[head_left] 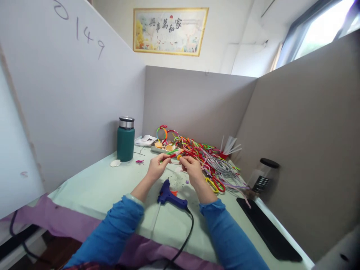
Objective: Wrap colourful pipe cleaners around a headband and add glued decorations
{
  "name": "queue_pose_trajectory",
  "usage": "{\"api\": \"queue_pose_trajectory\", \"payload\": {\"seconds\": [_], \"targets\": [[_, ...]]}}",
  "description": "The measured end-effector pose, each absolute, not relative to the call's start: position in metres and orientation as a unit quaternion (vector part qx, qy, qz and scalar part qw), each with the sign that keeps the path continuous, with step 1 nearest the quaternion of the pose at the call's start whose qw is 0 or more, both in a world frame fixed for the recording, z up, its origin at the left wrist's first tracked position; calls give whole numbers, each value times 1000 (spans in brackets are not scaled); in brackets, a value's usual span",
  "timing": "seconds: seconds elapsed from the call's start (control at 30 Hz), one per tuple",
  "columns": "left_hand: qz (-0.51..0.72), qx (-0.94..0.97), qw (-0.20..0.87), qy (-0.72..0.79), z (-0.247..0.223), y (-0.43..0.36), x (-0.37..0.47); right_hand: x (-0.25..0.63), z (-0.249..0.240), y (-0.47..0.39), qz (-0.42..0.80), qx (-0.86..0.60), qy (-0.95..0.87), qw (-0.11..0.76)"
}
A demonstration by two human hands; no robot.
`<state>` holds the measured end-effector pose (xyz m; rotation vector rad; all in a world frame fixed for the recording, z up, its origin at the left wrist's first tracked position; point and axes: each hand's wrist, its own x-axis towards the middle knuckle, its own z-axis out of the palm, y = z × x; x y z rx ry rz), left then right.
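My left hand (158,166) pinches a thin red and green strip (173,154) above the middle of the table. Close beside it, my right hand (191,167) has its fingers pressed together on a small orange-yellow piece (179,158). The two hands are a short gap apart, and the held pieces meet or overlap between them; which, I cannot tell. Below the hands lies a blue glue gun (171,195) with a white stick at its rear and a black cord. Behind them spreads a pile of colourful fuzzy stems (201,152).
A green bottle (125,140) stands at the left near a white disc (115,163). A metal tray (157,149) sits at the back. Yellow-handled scissors (211,184), a clear container (263,175) and a black slab (268,228) are at the right. Grey panels enclose the table.
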<state>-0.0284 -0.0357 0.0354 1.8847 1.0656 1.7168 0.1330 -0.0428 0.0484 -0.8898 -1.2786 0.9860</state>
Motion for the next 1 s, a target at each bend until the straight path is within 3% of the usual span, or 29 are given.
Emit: {"api": "queue_pose_trajectory", "payload": {"seconds": [0.5, 0.87, 1.0], "targets": [[596, 697, 156, 368, 32, -36, -27, 121, 42, -39, 454, -345, -526, 632], [577, 721, 131, 361, 27, -34, -27, 114, 43, -39, 441, -400, -501, 628], [584, 709, 165, 359, 27, -32, -26, 113, 45, -42, 447, -411, -499, 618]]}}
